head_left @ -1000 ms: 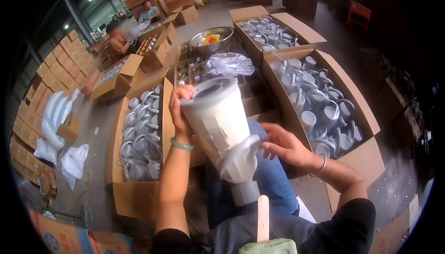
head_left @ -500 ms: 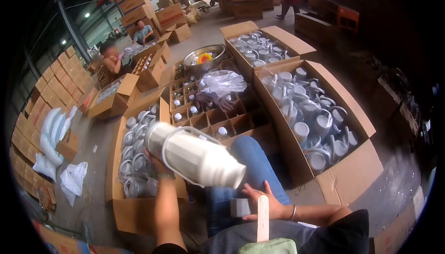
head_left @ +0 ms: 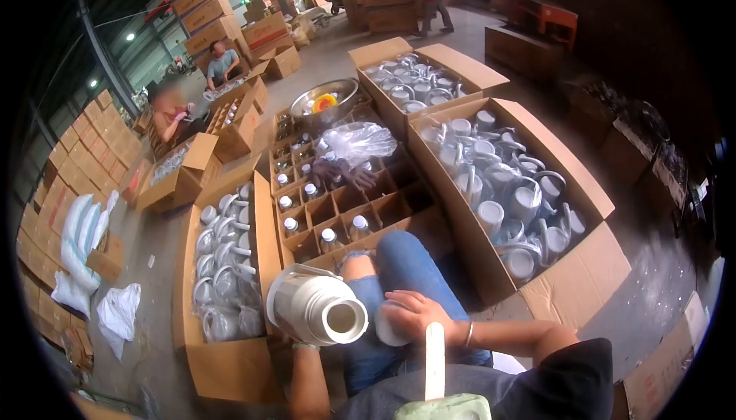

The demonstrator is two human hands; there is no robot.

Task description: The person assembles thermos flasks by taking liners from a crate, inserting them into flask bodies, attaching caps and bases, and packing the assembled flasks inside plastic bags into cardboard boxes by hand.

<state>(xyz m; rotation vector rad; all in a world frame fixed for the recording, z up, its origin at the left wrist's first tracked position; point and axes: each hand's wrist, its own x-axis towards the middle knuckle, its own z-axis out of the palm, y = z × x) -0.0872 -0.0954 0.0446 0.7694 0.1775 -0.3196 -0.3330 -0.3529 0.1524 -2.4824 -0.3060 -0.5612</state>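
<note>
A white thermos flask casing (head_left: 295, 297) with a handle points its round, uncapped mouth toward me. My left hand (head_left: 303, 346) is wrapped around it from below and behind, with most of the fingers hidden. Over my jeans, my right hand (head_left: 412, 309) closes on a pale grey cup-like cap (head_left: 389, 331), its fingers across the top. The cap is close to the casing's mouth but apart from it. In front of my knees is a divided carton (head_left: 345, 199) with clear bottles capped in white (head_left: 359, 226) in some cells.
Bagged grey-lidded jugs fill a left carton (head_left: 264, 251) and a right carton (head_left: 606, 204). On the divided carton lie a plastic bag (head_left: 360, 142), dark gloves (head_left: 349, 172) and a metal bowl (head_left: 345, 102). A wooden stick (head_left: 435, 359) rises before my chest. Co-workers sit at the back left.
The casing has turned from sideways to mouth toward me and come lower. My right hand has moved from open beside the grey cap to closed over it.
</note>
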